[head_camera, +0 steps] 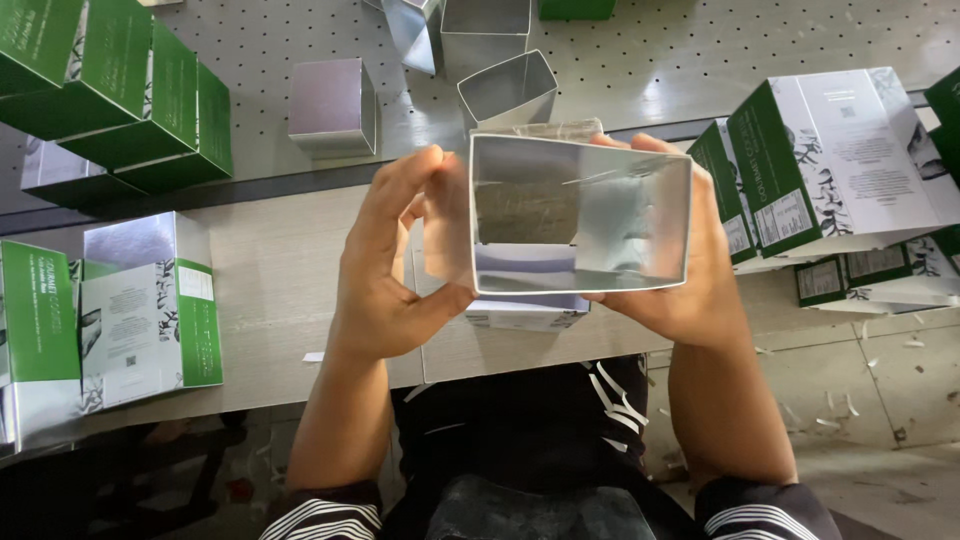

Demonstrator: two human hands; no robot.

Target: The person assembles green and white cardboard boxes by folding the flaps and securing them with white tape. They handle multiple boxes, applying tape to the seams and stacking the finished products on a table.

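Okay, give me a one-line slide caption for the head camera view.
Left hand and right hand hold an open silver-lined cardboard box above a beige worktable among green-and-white printed cartons.

Both hands held an open silver box (580,212) above the table edge, with its shiny inside facing the camera. The left hand (385,265) gripped the left wall, thumb on the lower corner. The right hand (680,270) supported the right wall from behind. On the beige table (270,290) lay flat green and white cartons (110,320) at the left and more cartons (840,160) at the right. Other silver boxes (332,105) stood further away, on the perforated board (650,60).
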